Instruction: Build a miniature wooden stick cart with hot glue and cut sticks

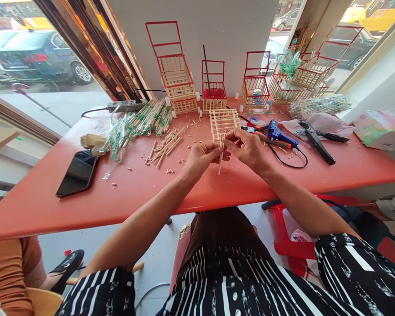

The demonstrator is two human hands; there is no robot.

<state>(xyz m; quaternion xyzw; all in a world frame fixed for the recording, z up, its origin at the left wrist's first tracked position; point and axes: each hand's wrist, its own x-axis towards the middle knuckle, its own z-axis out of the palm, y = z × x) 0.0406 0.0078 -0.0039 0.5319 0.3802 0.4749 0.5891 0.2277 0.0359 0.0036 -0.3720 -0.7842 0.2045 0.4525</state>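
Near the middle of the table, my left hand point(202, 157) pinches a thin wooden stick point(220, 164) that points down toward the table's front edge. My right hand point(245, 145) closes its fingertips on the stick's upper part, close beside the left fingers. Just behind both hands lies a small lattice frame point(224, 123) of pale sticks; whether the held stick touches it I cannot tell. Loose cut sticks point(166, 147) lie to the left of my left hand. To the right of my right hand rests a blue glue gun point(281, 132).
Model carts point(177, 81) of sticks with red trim stand along the back. Wrapped sticks point(141, 120), a phone point(77, 173) and a power strip point(127, 105) lie left. Black-handled cutters point(317, 142) and a tissue pack point(382, 127) lie right. Another person's leg point(31, 263) shows at lower left.
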